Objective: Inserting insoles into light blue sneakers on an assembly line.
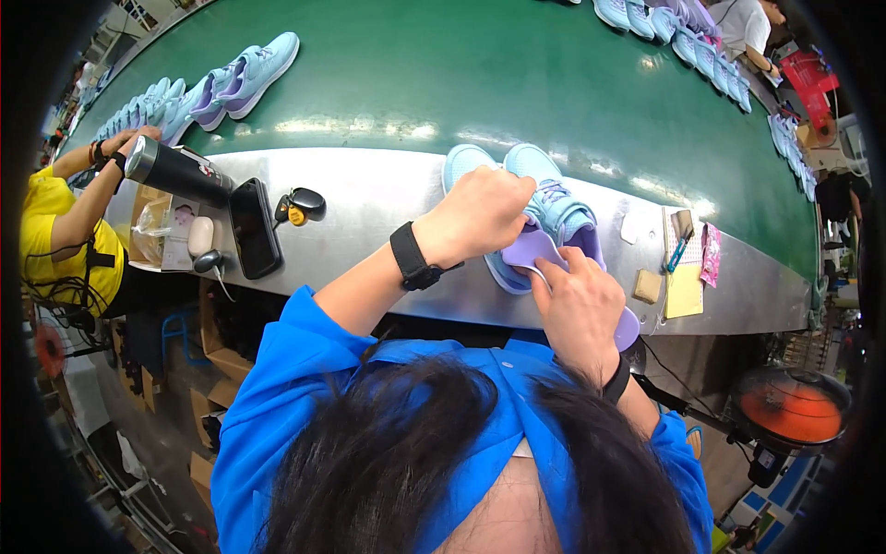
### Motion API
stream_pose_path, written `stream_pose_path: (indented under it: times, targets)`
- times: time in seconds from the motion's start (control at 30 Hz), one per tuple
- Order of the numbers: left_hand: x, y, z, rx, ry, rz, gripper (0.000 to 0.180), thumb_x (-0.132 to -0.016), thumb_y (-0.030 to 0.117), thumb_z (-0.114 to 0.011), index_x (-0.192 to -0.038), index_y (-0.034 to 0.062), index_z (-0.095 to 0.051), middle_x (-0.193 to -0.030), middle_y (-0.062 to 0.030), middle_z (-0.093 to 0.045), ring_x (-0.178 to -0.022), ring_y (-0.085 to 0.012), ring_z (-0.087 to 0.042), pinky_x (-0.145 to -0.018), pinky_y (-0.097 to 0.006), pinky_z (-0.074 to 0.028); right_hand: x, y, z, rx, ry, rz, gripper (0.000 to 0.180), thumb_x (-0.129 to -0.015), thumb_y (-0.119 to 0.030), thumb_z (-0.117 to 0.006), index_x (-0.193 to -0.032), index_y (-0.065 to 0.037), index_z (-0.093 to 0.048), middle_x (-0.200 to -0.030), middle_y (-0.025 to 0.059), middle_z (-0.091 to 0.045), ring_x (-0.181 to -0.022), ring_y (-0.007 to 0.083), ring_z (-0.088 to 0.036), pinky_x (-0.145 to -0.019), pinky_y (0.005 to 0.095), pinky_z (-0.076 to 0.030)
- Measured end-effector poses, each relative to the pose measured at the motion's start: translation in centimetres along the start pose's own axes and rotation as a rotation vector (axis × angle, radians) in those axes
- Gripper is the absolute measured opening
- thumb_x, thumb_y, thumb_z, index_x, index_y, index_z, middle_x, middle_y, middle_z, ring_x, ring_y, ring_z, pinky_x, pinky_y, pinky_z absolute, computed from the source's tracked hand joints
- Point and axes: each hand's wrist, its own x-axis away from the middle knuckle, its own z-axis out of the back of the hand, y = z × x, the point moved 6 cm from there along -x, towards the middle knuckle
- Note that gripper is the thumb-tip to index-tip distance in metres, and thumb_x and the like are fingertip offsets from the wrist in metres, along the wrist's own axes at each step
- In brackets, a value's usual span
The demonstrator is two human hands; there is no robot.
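A pair of light-blue sneakers with lilac lining lies side by side in front of me, toes pointing away. My left hand is closed over the left sneaker, gripping its upper around the tongue; the fingertips are hidden. Between thumb and fingers, my right hand pinches a lilac insole. One end of the insole is at the opening of the left sneaker, while the other end shows below my right hand. The right sneaker, with lilac laces, stands beside both hands, touched by neither as far as I can see.
Along the metal ledge stand a black tumbler, a phone and a key fob on the left. To the right lie a yellow notepad, a cutter and a tan block. Beyond, a green belt carries more sneakers. A yellow-shirted person works at left.
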Motion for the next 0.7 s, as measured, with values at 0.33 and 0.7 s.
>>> stream_pose_path:
  times: [0.33,0.7]
  targets:
    - [-0.5,-0.1,0.6,0.026,-0.062,-0.037,0.014,-0.073,0.005,-0.066,-0.076,-0.0037,-0.056,-0.071,-0.0223,-0.061,-0.071,-0.0411,-0.061,-0.063,-0.048,-0.047,-0.8,-0.4,0.1,0.098,-0.179,0.018,0.014,-0.077,-0.024,-0.072,-0.087,-0.014,-0.076,-0.092,0.0031,-0.067,-0.080,0.0217,-0.066,-0.067,0.0364,-0.051]
    - [-0.4,-0.7,0.0,0.079,-0.002,-0.005,0.012,-0.072,0.004,-0.067,-0.075,-0.0026,-0.057,-0.069,-0.0217,-0.061,-0.070,-0.0403,-0.062,-0.063,-0.047,-0.048,-2.8,-1.5,-3.1,-0.066,0.102,-0.049,0.026,-0.078,-0.022,-0.071,-0.095,-0.003,-0.065,-0.094,0.0123,-0.061,-0.086,0.0300,-0.061,-0.068,0.0379,-0.051]
